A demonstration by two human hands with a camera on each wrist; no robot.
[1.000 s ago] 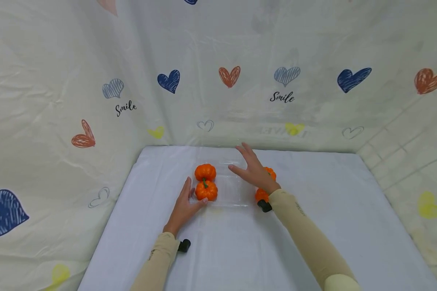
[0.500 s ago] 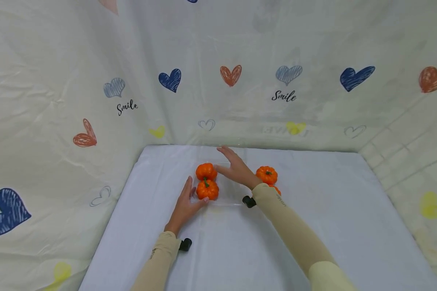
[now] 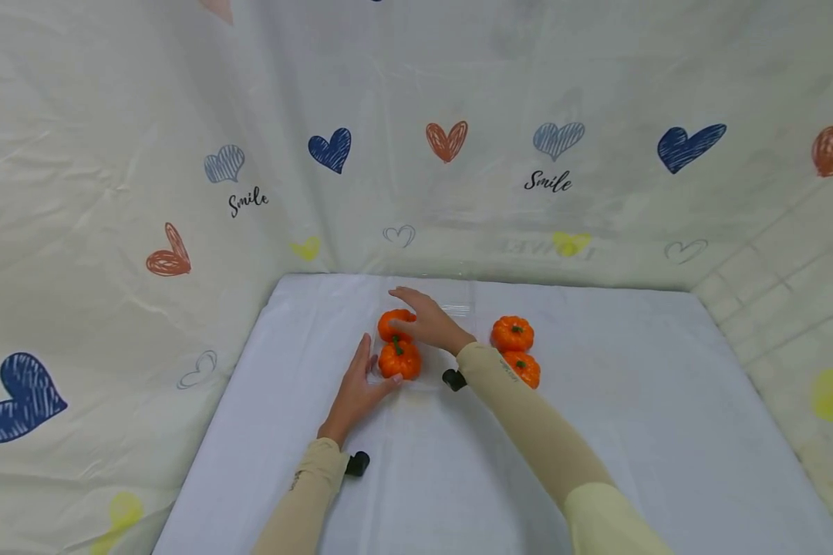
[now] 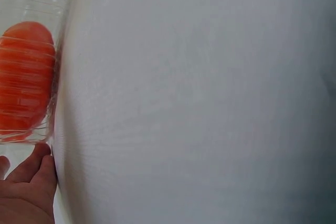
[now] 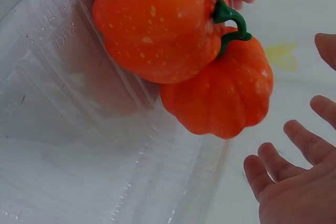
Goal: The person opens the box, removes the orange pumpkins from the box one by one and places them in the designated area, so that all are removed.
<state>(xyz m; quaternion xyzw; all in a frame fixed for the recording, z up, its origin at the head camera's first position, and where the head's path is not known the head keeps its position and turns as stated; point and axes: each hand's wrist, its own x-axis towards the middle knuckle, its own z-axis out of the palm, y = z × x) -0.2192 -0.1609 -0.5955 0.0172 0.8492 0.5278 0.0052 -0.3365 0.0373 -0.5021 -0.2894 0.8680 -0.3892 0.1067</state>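
Two small orange toy pumpkins with green stems, the far pumpkin point(image 3: 387, 327) and the near pumpkin point(image 3: 399, 362), sit at the left end of a clear plastic container point(image 5: 68, 145). My left hand point(image 3: 358, 391) rests against the container's left end, thumb at its front corner. In the left wrist view its fingertips point(image 4: 44, 153) touch the clear wall, behind which one pumpkin point(image 4: 26, 77) shows. My right hand point(image 3: 429, 321) is over the far pumpkin. In the right wrist view its fingers point(image 5: 310, 142) are spread beside the pumpkins, with a gap.
Two more orange pumpkins, one farther back point(image 3: 513, 334) and one nearer point(image 3: 523, 369), lie right of the container on the white-covered table point(image 3: 639, 401). A heart-print curtain point(image 3: 479, 216) hangs behind the table's back edge.
My right hand has moved left from the container's right side to above the far pumpkin, uncovering the two pumpkins on the right. My left hand stays against the container.
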